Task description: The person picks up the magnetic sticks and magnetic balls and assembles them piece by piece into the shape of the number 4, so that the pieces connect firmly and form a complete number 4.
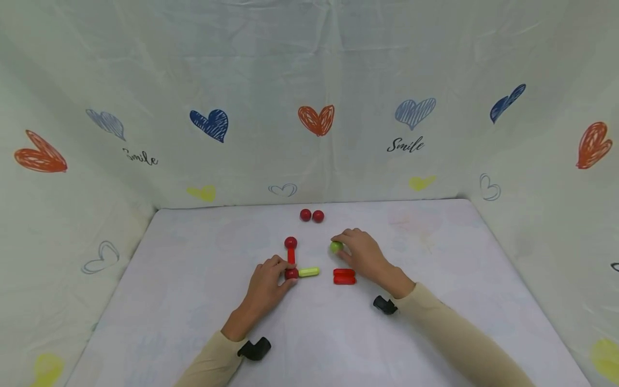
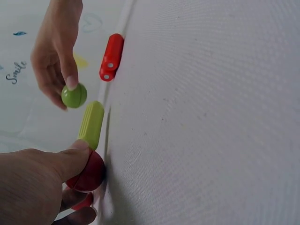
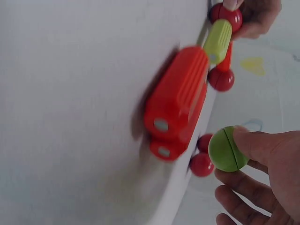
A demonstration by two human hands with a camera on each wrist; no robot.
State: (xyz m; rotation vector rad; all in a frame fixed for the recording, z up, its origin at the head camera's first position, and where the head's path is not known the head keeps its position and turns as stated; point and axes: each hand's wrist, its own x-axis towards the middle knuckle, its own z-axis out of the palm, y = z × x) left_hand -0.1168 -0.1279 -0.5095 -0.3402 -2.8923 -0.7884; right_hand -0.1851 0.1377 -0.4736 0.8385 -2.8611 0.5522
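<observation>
Head view: bench (image 1: pixel 425 333), white-covered, carrying balls and rods. Left hand (image 1: pixel 267 285): grip nearly closed, thumb and fingers about the corner ball (image 1: pixel 292 274), red. Joined to that ball: lime rod (image 1: pixel 308 272), pointing right, its other end free; red rod (image 1: pixel 291 256), running toward the back, with end ball (image 1: pixel 290 243), red, at its far end. Right hand (image 1: pixel 366 255): grip part-closed, green ball (image 1: pixel 336 247) between thumb and fingers, beyond the lime rod and to its right, apart from it. Loose rods (image 1: pixel 344 276), two, red, side by side on the bench, nearer the person than the green ball. Back balls (image 1: pixel 311 216), two, red, side by side near the bench's far edge. Backdrop (image 1: pixel 261 70): pale cloth, printed with hearts and "Smile". Left wrist view: left thumb lies where lime rod and corner ball meet; fingers on the opposite side. Green ball held clear of the bench, near the lime rod's free end, not touching. Right wrist view: green ball, dark seam round it, between thumb and fingers, remaining fingers loosely bent. Loose rods in the foreground: ribbed, grey discs on the ends.
</observation>
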